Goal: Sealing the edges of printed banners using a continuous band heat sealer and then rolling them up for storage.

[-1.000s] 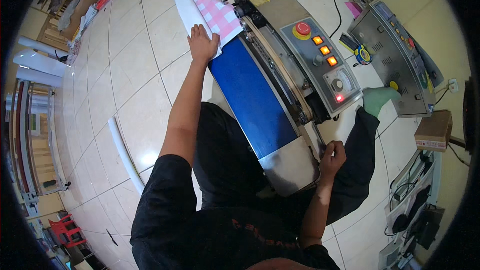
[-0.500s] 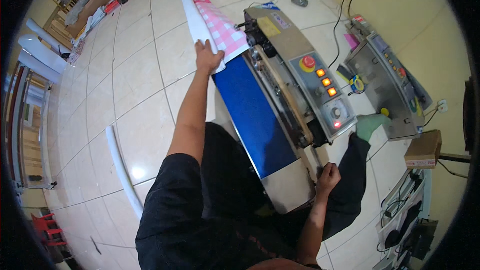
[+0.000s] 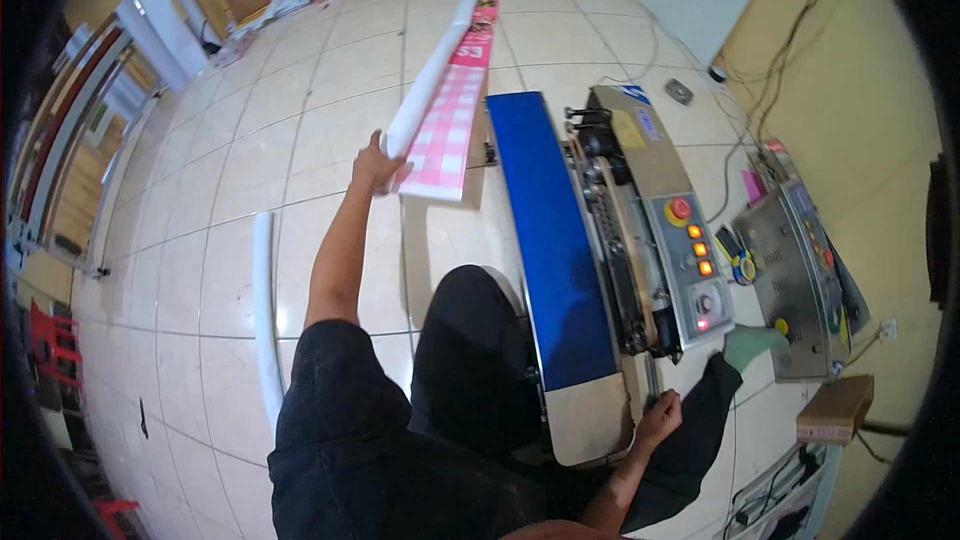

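Note:
My left hand (image 3: 377, 165) grips the near end of a long, partly rolled white sheet (image 3: 432, 70), whose pink-checked printed face (image 3: 445, 130) shows alongside, left of a steel machine (image 3: 635, 120) with a blue belt (image 3: 545, 230). The sheet is apart from the belt. The machine's panel (image 3: 690, 265) has a red knob, lit orange buttons and a dial. My right hand (image 3: 661, 420) is closed on a slim metal bar (image 3: 652, 375) at the machine's near right end. My black-trousered legs are beside and beneath its near part.
Right stand a second steel machine (image 3: 785, 290), a cardboard box (image 3: 835, 405) and hanging cables (image 3: 790, 50). A white tube (image 3: 263, 310) lies on the tiled floor at left, beyond it a metal rack (image 3: 65, 140), a red chair (image 3: 50, 345) and upright rolls (image 3: 165, 30). More cartons and papers lie far back.
My left hand has pulled the printed sheet off the blue belt toward the left, so it now lies clear of the machine. The view has lifted. My right hand still grips the bar.

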A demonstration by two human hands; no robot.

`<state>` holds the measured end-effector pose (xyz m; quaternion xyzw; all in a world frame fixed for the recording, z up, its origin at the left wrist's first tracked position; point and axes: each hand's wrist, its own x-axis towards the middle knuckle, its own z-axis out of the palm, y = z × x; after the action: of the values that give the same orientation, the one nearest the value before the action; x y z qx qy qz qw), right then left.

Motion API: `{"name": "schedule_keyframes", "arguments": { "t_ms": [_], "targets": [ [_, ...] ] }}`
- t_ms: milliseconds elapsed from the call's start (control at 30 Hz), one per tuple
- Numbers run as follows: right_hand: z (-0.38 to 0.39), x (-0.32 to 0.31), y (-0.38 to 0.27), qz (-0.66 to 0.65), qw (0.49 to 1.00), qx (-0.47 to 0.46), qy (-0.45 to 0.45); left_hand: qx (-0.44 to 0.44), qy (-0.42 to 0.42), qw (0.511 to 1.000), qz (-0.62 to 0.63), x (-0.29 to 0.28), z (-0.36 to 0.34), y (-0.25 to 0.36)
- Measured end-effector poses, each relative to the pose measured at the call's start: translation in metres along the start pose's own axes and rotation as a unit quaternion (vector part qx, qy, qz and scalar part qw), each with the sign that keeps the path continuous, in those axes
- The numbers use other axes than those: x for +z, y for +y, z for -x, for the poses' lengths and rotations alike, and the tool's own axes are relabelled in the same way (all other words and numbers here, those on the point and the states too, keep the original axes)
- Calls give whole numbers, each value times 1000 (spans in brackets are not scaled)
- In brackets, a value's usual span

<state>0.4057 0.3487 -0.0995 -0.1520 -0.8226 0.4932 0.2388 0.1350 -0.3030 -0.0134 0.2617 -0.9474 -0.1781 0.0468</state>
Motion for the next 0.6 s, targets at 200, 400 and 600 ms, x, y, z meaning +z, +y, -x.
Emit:
{"name": "schedule_keyframes", "arguments": {
  "t_ms": [200,400,600],
  "targets": [
    [-4,-1,-9,-7,1000,-4,-10,-13,61,986,-152,136,237,-152],
    [-6,-2,5,28,997,0,-66,61,115,987,-99,140,271,-164],
    [-8,-22,-1,120,991,3,-65,200,-69,974,76,82,210,-104]
  ]
}}
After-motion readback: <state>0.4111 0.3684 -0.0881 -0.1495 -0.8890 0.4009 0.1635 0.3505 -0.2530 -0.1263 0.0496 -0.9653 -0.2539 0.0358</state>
